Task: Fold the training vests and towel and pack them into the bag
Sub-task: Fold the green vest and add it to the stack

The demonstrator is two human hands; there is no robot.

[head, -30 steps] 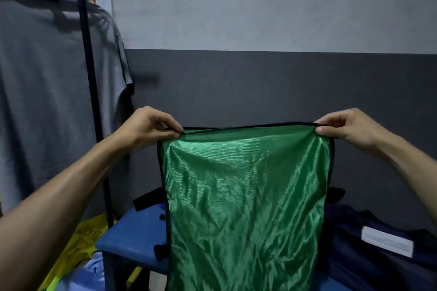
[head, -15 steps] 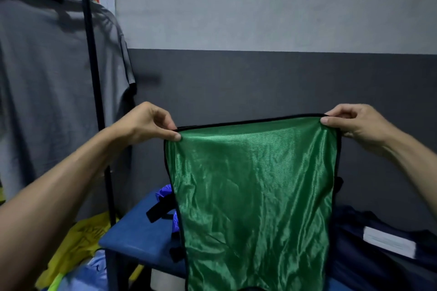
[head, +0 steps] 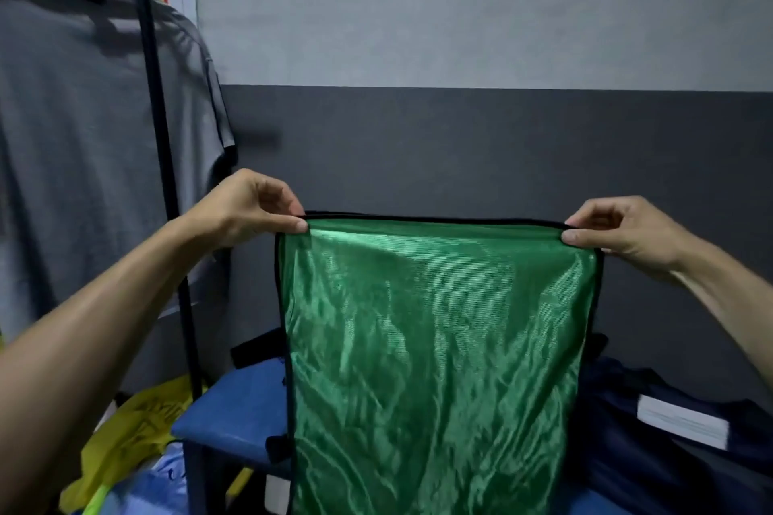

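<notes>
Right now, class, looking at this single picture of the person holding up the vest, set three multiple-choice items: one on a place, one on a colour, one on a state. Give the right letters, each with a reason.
1. Where does the grey T-shirt hang?
A. Left of the green vest
B. Right of the green vest
C. Beneath the green vest

2. What colour is the trim on the vest's edges?
A. White
B. Black
C. Yellow

3. How is the green vest held?
A. Crumpled in one fist
B. Lying flat on the blue surface
C. Hanging spread out, pinched at both top corners

Answers:
1 A, since the shirt hangs by the black pole, left of the vest.
2 B, since a black band runs along the top and sides.
3 C, since the left hand and right hand each pinch a top corner and the cloth hangs below.
</notes>
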